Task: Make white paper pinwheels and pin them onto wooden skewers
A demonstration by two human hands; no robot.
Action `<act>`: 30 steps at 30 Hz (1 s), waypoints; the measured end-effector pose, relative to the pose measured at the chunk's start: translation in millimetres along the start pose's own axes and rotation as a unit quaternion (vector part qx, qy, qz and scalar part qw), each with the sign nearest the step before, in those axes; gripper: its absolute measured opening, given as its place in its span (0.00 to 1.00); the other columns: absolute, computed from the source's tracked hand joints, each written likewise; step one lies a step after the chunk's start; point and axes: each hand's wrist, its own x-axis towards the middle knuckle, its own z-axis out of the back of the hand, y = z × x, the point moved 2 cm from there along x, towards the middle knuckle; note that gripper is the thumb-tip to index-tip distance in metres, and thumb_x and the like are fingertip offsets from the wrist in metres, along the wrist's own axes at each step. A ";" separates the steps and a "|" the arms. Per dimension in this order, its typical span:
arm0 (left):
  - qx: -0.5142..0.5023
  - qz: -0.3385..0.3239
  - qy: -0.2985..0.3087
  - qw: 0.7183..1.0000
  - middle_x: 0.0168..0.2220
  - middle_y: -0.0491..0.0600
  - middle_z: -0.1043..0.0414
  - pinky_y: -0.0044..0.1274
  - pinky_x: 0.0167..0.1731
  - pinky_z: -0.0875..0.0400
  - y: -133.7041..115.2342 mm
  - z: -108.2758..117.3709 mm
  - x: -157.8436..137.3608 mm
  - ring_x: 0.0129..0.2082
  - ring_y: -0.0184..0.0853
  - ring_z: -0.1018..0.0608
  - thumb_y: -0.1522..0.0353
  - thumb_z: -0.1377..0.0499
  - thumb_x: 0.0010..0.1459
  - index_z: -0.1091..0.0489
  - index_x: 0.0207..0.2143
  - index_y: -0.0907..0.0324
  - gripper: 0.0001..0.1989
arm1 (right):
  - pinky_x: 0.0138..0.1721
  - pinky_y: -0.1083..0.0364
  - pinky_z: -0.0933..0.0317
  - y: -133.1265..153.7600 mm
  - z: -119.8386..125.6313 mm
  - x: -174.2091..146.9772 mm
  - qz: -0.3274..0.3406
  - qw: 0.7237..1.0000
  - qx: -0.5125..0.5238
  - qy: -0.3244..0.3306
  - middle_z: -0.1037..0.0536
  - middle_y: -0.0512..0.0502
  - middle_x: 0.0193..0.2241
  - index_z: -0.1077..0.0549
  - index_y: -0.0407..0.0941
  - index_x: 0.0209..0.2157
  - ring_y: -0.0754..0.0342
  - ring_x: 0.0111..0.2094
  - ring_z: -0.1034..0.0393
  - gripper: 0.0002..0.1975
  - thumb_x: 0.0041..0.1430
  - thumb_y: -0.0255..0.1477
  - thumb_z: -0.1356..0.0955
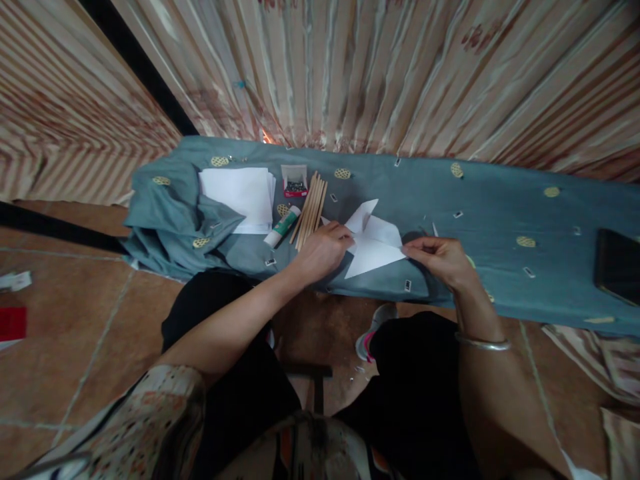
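A white paper pinwheel (pixel 375 248), with its vanes spread, lies low over the cloth-covered bench in front of me. My left hand (pixel 327 250) has its fingers closed on the pinwheel's left side near the centre; the fingertips are partly hidden by the paper. At the right corner, my right hand (pixel 440 259) pinches the paper between thumb and finger. Just left of my left hand lies a bundle of thin wooden sticks (pixel 311 207). Beyond my right fingers, a small pale pointed thing (pixel 435 229) shows, its kind unclear.
A glue stick (pixel 283 227) lies beside the sticks. Behind it stands a small open box (pixel 295 180) of dark metal bits. White sheets (pixel 237 193) are stacked at left, partly under bunched cloth (pixel 170 207). A dark phone-like object (pixel 617 265) lies far right. Curtains (pixel 340 73) hang behind.
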 end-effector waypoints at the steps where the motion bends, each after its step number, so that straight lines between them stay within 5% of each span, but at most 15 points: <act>1: -0.001 0.000 -0.001 1.000 0.42 0.54 0.23 0.30 0.45 0.28 1.6 -0.5 1.3 0.44 0.38 0.25 0.77 0.47 0.63 0.24 0.38 0.64 0.12 | 0.32 0.53 0.35 1.8 -0.7 -3.7 -0.008 1.000 0.016 0.014 0.19 0.46 0.26 0.21 0.45 0.25 0.52 0.27 0.28 0.19 0.34 0.45 0.23; 8: -0.010 -0.004 -0.012 1.000 0.46 0.55 0.25 0.31 0.46 0.31 -3.9 1.6 4.7 0.47 0.40 0.27 0.74 0.48 0.64 0.26 0.44 0.64 0.12 | 0.22 0.57 0.39 8.0 -11.0 -24.9 -0.071 0.991 0.048 0.107 0.21 0.47 0.21 0.25 0.44 0.28 0.56 0.21 0.32 0.27 0.30 0.48 0.22; 12: -0.047 -0.043 0.018 0.998 0.44 0.56 0.26 0.32 0.45 0.32 -20.5 -3.0 -1.5 0.45 0.42 0.28 0.61 0.42 0.63 0.27 0.42 0.63 0.14 | 0.18 0.59 0.47 9.1 -6.6 -26.7 -0.041 0.994 0.013 0.096 0.22 0.47 0.19 0.25 0.43 0.26 0.61 0.16 0.40 0.26 0.37 0.52 0.24; 16: -0.040 -0.043 0.061 0.996 0.42 0.55 0.26 0.30 0.44 0.31 -29.1 -8.3 -4.6 0.43 0.40 0.27 0.63 0.40 0.62 0.28 0.40 0.64 0.12 | 0.15 0.59 0.58 7.2 2.6 -25.8 -0.001 0.996 -0.060 0.065 0.26 0.49 0.15 0.24 0.43 0.24 0.63 0.14 0.50 0.25 0.47 0.53 0.30; 25: -0.001 -0.048 0.062 0.997 0.36 0.53 0.25 0.27 0.38 0.32 -32.4 -5.6 -3.8 0.37 0.37 0.25 0.68 0.50 0.68 0.27 0.37 0.63 0.14 | 0.26 0.56 0.38 0.9 2.6 -21.6 0.056 0.998 0.001 -0.012 0.18 0.44 0.26 0.21 0.45 0.33 0.56 0.22 0.32 0.18 0.50 0.45 0.29; 30: 0.013 -0.048 0.052 0.997 0.34 0.52 0.24 0.26 0.35 0.33 -32.7 -5.9 -5.0 0.35 0.36 0.25 0.71 0.49 0.67 0.27 0.35 0.64 0.11 | 0.37 0.51 0.32 -0.2 3.5 -20.6 0.093 0.996 -0.001 0.020 0.18 0.45 0.32 0.19 0.46 0.38 0.51 0.33 0.26 0.16 0.49 0.40 0.28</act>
